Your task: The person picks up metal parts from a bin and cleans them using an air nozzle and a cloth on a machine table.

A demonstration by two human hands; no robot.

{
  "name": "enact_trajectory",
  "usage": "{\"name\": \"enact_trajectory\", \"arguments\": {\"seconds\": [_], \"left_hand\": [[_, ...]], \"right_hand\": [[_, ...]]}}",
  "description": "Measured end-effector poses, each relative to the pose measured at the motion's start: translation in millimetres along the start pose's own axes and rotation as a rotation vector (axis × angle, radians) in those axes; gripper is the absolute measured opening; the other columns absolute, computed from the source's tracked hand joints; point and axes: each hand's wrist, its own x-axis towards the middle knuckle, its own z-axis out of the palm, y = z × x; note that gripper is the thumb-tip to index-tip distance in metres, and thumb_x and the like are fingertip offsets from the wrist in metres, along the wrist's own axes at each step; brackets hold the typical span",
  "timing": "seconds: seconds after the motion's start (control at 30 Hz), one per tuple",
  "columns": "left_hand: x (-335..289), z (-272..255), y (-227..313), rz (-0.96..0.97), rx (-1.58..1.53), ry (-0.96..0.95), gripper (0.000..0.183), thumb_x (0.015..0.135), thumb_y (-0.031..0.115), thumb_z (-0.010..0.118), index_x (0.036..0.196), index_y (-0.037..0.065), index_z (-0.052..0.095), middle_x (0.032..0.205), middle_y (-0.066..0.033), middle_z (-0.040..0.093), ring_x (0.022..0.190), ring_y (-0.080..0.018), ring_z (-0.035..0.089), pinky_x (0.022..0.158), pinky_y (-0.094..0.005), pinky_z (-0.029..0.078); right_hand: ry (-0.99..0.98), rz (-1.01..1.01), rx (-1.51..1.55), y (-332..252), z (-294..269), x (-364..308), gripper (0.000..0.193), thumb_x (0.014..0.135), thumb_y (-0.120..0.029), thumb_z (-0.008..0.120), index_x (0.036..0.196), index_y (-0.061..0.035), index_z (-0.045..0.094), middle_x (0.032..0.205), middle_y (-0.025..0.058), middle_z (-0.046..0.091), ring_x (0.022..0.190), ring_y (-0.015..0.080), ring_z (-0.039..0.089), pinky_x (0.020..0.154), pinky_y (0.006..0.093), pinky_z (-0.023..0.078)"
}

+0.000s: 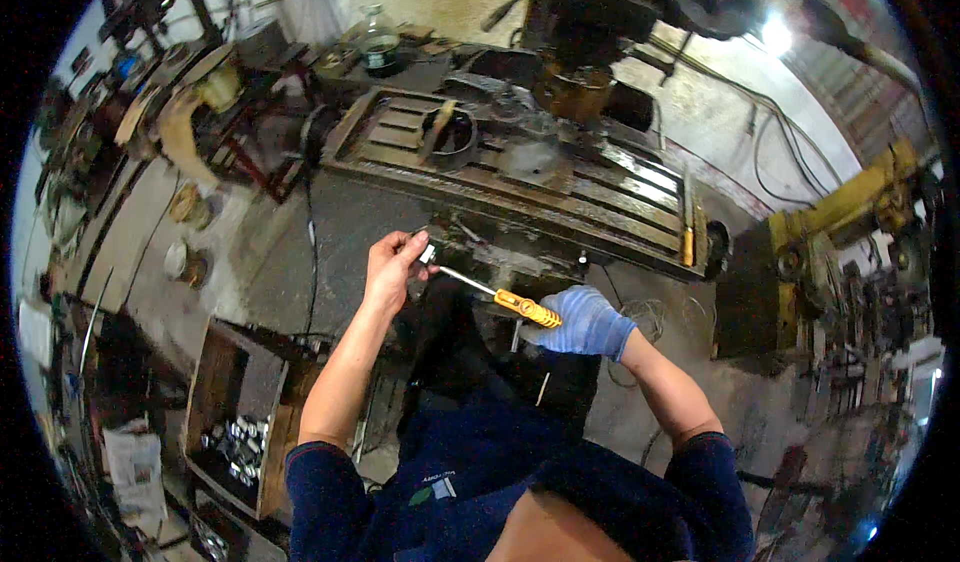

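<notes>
My bare left hand (pixel 392 268) pinches a small, shiny metal part (pixel 428 254) between thumb and fingers, in front of the machine table. On my right hand (pixel 585 324) is a blue knitted glove, its fingers wrapped round the yellow handle of a screwdriver (pixel 527 308). The screwdriver's metal shaft points left and up, its tip right beside the metal part. Whether the tip touches the part I cannot tell. My fingers hide some of the part and the handle's end.
Ahead is a slotted machine table (pixel 610 212) bearing a dark bowl (pixel 455 134) with a brush in it. A yellow-handled tool (pixel 688 232) lies at its right end. A wooden crate (pixel 272 432) with several metal pieces stands lower left. A yellow machine (pixel 800 252) stands right.
</notes>
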Motion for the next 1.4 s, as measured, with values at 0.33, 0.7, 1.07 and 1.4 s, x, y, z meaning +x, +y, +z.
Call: {"name": "enact_trajectory", "arguments": {"seconds": [0.33, 0.7, 1.07, 1.4], "left_hand": [[96, 97, 7, 0.508, 0.956, -0.045, 0.034, 0.067, 0.028, 0.072, 0.057, 0.003, 0.051, 0.050, -0.0088, 0.051, 0.051, -0.0208, 0.055, 0.050, -0.0355, 0.043], [165, 156, -2, 0.509, 1.338, 0.055, 0.033, 0.071, 0.040, 0.064, 0.079, 0.007, 0.065, 0.070, -0.0143, 0.063, 0.072, -0.0316, 0.062, 0.062, -0.0422, 0.048], [167, 155, 6, 0.638, 1.386, -0.169, 0.027, 0.067, 0.017, 0.065, 0.092, 0.006, 0.064, 0.081, -0.0150, 0.064, 0.076, -0.0302, 0.062, 0.068, -0.0402, 0.049], [208, 176, -15, 0.881, 1.361, -0.158, 0.021, 0.073, 0.017, 0.062, 0.093, 0.012, 0.062, 0.083, -0.0115, 0.063, 0.077, -0.0306, 0.060, 0.068, -0.0415, 0.048]], "right_hand": [[0.535, 0.136, 0.311, 81, -54, -22, 0.040, 0.074, -0.044, 0.063, 0.081, -0.0054, 0.063, 0.068, 0.0163, 0.062, 0.063, 0.0274, 0.062, 0.056, 0.0356, 0.047], [0.473, 0.236, 0.528, 160, 6, 42, 0.033, 0.070, -0.027, 0.073, 0.091, -0.0036, 0.066, 0.081, 0.0047, 0.068, 0.071, 0.0094, 0.061, 0.066, 0.0256, 0.048], [0.579, 0.500, 0.474, 154, 48, 35, 0.048, 0.072, -0.049, 0.061, 0.088, -0.0042, 0.065, 0.078, 0.0162, 0.064, 0.070, 0.0285, 0.062, 0.065, 0.0349, 0.048], [0.645, 0.448, 0.536, 157, 50, -36, 0.035, 0.075, -0.027, 0.066, 0.093, 0.0022, 0.063, 0.085, 0.0175, 0.065, 0.077, 0.0246, 0.064, 0.069, 0.0328, 0.049]]}}
